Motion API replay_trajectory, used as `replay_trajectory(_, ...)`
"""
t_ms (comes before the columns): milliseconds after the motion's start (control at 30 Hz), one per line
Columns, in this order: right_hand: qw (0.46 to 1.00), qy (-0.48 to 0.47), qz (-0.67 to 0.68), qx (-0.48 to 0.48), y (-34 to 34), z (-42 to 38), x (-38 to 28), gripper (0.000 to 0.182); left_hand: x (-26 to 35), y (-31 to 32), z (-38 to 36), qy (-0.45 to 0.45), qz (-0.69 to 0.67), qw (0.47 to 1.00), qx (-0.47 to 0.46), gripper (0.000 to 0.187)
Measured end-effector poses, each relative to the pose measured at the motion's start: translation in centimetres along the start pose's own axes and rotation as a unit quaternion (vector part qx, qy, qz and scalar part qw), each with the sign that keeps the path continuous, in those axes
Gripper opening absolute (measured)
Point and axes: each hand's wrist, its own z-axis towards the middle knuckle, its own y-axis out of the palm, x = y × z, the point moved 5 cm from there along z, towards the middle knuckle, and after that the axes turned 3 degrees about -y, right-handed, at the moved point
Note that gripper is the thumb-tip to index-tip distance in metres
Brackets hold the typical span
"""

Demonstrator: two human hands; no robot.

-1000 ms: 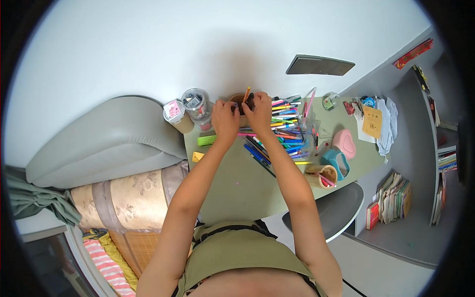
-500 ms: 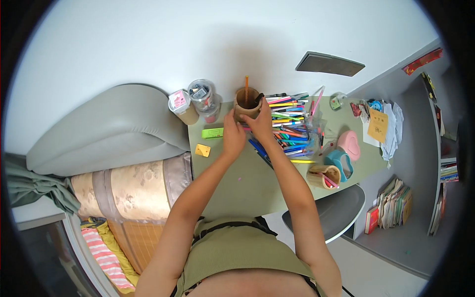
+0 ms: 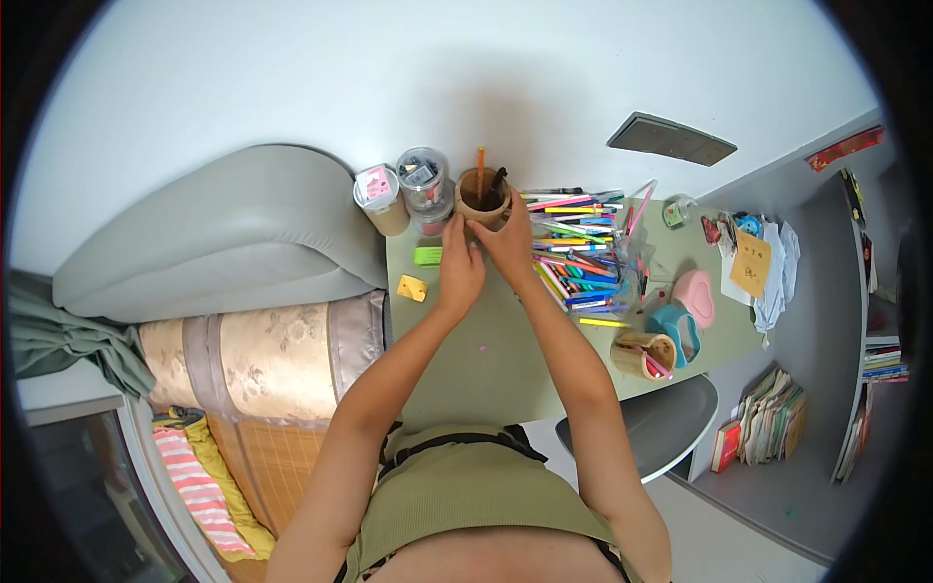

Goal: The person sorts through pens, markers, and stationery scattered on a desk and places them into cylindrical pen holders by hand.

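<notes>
Two bare hands meet at a brown, round wooden pen cup (image 3: 477, 214) at the far edge of a pale-green desk (image 3: 466, 374), by a white wall. The right hand (image 3: 509, 246) wraps the cup from five o'clock, thumb across its near wall and fingers around the side, their tips partly out of sight. The left hand (image 3: 461, 272) comes in from seven o'clock, fingers close together against the lower wall; whether it grips or only steadies, one cannot tell. The hands cover the cup's base, so its contact with the desk cannot be made out.

A slim orange pencil (image 3: 480, 163) and a black pen (image 3: 500, 179) rise from the cup, their lower ends lost in its shadowed interior. At nine o'clock from the cup stand a clear, round plastic tub (image 3: 425, 191), contents hard to identify, and a beige cylindrical canister (image 3: 386, 216). A bright-green rectangular box (image 3: 428, 256), partly behind the left hand, and a small yellow block (image 3: 412, 288) lie toward seven o'clock. Multicoloured markers (image 3: 575, 238) spread toward four o'clock, some beneath crumpled clear plastic (image 3: 634, 279). Farther out, near half past four, a tan wooden cup (image 3: 632, 357) holds pink and red sticks. The desk partly hides a grey chair (image 3: 637, 418).
</notes>
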Motion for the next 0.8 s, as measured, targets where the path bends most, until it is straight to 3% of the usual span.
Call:
replay_trajectory(167,1.0,-0.007,-0.016,-0.004,-0.2,0.0,-0.2,0.09,-0.6,0.4,0.0,-0.04,-0.078,0.996,-0.032,0.054)
replay_trajectory(467,0.999,-0.019,-0.01,-0.026,-0.4,-0.3,0.5,0.092,-0.7,0.7,-0.2,-0.025,-0.069,0.996,-0.045,0.056)
replay_trajectory(567,0.998,-0.009,-0.039,-0.038,-2.1,-2.0,1.1,0.091,2.4,-0.4,-1.0,0.032,-0.016,0.999,-0.012,0.051)
replay_trajectory(700,0.998,0.002,-0.057,0.03,-8.0,-6.3,3.6,0.059,3.6,1.5,-3.8,0.13,0.012,0.986,-0.104,0.035)
replay_trajectory(733,0.995,0.002,-0.045,0.083,-9.6,-7.5,3.8,0.036,3.6,2.4,-4.9,0.153,0.021,0.979,-0.134,0.03)
replay_trajectory(800,0.994,0.061,-0.077,0.045,-11.8,-9.8,5.4,0.028,3.8,4.3,-6.6,0.204,0.038,0.963,-0.175,0.024)
